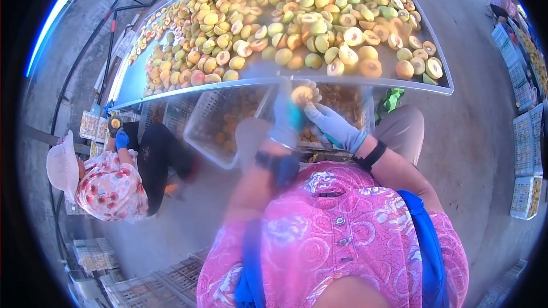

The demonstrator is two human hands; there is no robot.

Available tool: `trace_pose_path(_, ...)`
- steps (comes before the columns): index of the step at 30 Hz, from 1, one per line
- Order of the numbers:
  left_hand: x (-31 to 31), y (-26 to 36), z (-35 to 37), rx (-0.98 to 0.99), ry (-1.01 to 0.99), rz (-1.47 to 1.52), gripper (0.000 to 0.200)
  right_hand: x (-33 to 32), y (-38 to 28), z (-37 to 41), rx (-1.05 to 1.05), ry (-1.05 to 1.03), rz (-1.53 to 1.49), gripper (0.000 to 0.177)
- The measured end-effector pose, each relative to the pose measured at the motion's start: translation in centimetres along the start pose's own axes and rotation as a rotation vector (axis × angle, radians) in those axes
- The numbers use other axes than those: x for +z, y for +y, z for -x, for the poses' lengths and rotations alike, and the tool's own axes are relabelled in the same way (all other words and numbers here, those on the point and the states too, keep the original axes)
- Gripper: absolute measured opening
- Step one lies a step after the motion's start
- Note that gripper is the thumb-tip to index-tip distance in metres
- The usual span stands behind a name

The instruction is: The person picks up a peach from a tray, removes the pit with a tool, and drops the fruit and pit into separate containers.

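In front of my lap, close to the metal table's front edge, my gloved left hand [287, 115] is closed around a yellow peach half [301, 96]. The cut face of that half is turned upward. My gloved right hand [337, 126] meets it from the right, its fingers bent together at the peach's edge. Whether a small tool sits in those fingers is hidden. Many halved peaches [319, 43], yellow, green and orange, some with the pit showing, are heaped on the metal table [251, 82]. Below my hands, a crate holds more fruit pieces [345, 102].
A translucent plastic crate [212, 157] stands tilted left of my knees. At the left a co-worker in a white hat [61, 166] sits holding a fruit half. White crates [525, 197] line the right side, and more crates [94, 255] stand behind me. A black hose [85, 51] runs at left.
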State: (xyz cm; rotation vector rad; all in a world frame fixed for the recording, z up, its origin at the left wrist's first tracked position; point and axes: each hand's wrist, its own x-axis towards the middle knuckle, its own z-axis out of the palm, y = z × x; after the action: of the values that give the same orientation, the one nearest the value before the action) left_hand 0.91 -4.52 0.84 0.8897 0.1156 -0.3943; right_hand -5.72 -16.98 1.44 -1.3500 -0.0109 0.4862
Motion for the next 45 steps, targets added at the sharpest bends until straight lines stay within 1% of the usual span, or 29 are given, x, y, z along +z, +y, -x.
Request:
trace_pose_path(1,0.0,-0.2,-0.1,-0.003,0.001,-0.003,0.057,0.5,-0.5,0.2,0.0,0.048,-0.017,0.048)
trace_pose_path(3,0.3,-0.8,-0.1,0.403,-0.003,-0.36,0.062,0.9,-1.5,1.0,0.001,0.096,-0.035,0.047)
trace_pose_path(4,0.3,-0.7,0.0,0.404,-0.003,-0.361,0.062,1.0,-1.9,1.3,-0.002,0.054,-0.11,0.047)
trace_pose_path(6,0.4,-0.3,0.2,0.25,-0.017,-0.276,0.063,0.4,-1.4,1.1,-0.012,0.014,-0.187,0.046)
trace_pose_path(8,1.2,0.9,1.0,0.149,-0.042,-0.247,0.063,-1.7,0.3,0.3,0.124,-0.262,-0.432,0.045)
trace_pose_path(9,1.3,1.2,1.4,0.049,-0.06,-0.217,0.064,-2.1,0.4,0.3,0.127,-0.263,-0.434,0.045)
trace_pose_path(11,0.9,1.0,1.3,0.068,-0.074,-0.312,0.066,-2.6,0.4,0.2,0.116,-0.26,-0.252,0.045)
trace_pose_path(15,0.2,0.8,0.4,0.137,-0.132,-0.562,0.069,-2.1,0.4,0.6,0.131,-0.202,-0.127,0.046)
trace_pose_path(17,0.3,1.9,1.1,0.065,-0.198,-0.53,0.068,-1.3,-0.4,1.6,0.062,-0.306,-0.407,0.045)
trace_pose_path(18,0.5,2.3,1.5,-0.007,-0.266,-0.497,0.068,-1.0,-0.8,1.9,0.064,-0.308,-0.411,0.045)
trace_pose_path(20,0.0,2.0,1.3,0.001,-0.259,-0.524,0.068,-0.7,-1.3,2.2,0.208,-0.313,-0.551,0.044)
trace_pose_path(22,-0.9,1.1,0.6,0.007,-0.253,-0.548,0.068,-1.9,0.2,1.3,0.23,-0.374,-0.465,0.045)
trace_pose_path(24,-1.8,0.2,0.3,0.263,-0.316,-0.942,0.071,-2.3,1.4,0.9,0.258,-0.439,-0.378,0.046)
trace_pose_path(25,-2.1,0.3,0.2,0.264,-0.313,-0.942,0.071,-2.2,1.7,1.0,0.287,-0.445,-0.429,0.048)
trace_pose_path(27,-2.8,0.5,0.3,0.045,-0.374,-0.791,0.07,-2.2,2.4,0.8,0.32,-0.455,-0.483,0.05)
trace_pose_path(28,-2.9,0.4,0.3,0.042,-0.372,-0.793,0.07,-2.4,2.8,0.4,0.355,-0.568,-0.607,0.047)
trace_pose_path(29,-3.0,0.4,0.3,-0.065,-0.357,-0.64,0.069,-2.6,3.0,0.2,0.387,-0.681,-0.73,0.045)
trace_pose_path(30,-2.6,0.6,0.4,-0.169,-0.34,-0.486,0.069,-2.5,2.9,0.1,0.386,-0.681,-0.732,0.045)
trace_pose_path(31,-2.3,0.6,0.6,-0.169,-0.341,-0.488,0.069,-2.4,2.8,0.0,0.379,-0.739,-0.821,0.042)
trace_pose_path(32,-1.8,0.4,0.9,-0.182,-0.225,-0.334,0.07,-2.3,2.8,-0.1,0.372,-0.798,-0.91,0.04)
trace_pose_path(33,-1.4,0.3,1.2,-0.195,-0.109,-0.181,0.071,-2.2,3.0,0.0,0.371,-0.801,-0.912,0.04)
trace_pose_path(34,-1.5,0.2,0.9,-0.191,-0.107,-0.184,0.071,-2.3,3.1,0.0,0.382,-0.765,-0.959,0.04)
trace_pose_path(36,-2.4,-0.1,0.0,-0.017,0.016,-0.067,0.067,-2.5,3.1,-0.1,0.393,-0.74,-0.999,0.04)
trace_pose_path(37,-3.2,0.6,-0.7,-0.009,0.02,-0.07,0.067,-2.7,3.0,0.0,0.354,-0.815,-1.04,0.039)
trace_pose_path(39,-6.2,3.5,-2.0,0.077,0.079,0.257,0.051,-3.7,3.6,-0.1,0.313,-0.898,-1.075,0.038)
trace_pose_path(41,-9.8,5.9,-2.8,0.493,0.234,-0.479,0.043,-5.1,5.8,-0.6,0.253,-0.718,-1.179,0.04)
trace_pose_path(43,-11.9,8.0,-4.6,0.817,0.377,-0.97,0.036,-5.6,6.6,-1.2,0.247,-0.691,-1.194,0.04)
trace_pose_path(44,-11.6,8.6,-4.5,0.805,0.413,-1.207,0.037,-5.6,6.8,-1.6,0.256,-0.638,-1.182,0.04)
trace_pose_path(45,-10.9,8.6,-5.0,0.815,0.415,-1.203,0.037,-5.6,6.9,-1.7,0.265,-0.586,-1.165,0.04)
